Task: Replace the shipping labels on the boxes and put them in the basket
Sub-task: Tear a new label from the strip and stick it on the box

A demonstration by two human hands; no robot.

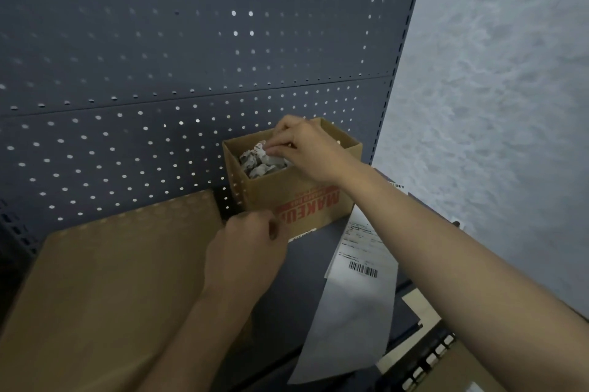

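Over the far open carton [302,200]: fingertips [271,146] of the right hand [306,149] pressed together, pinching a crumpled label scrap [259,146] just above the heap of wadded paper [258,165] inside. Judged as discarding a peeled label, hence the reach across the rim. Near and left of the carton: left hand [245,251], fingers curled under, contents of the grip, if any, not discernible. Lies over the far right corner of the large flat box [111,280], probably steadying it for relabelling. On the shelf [287,280] to the right, well apart from both hands: fresh label sheets [360,264] with barcodes. No basket in view.
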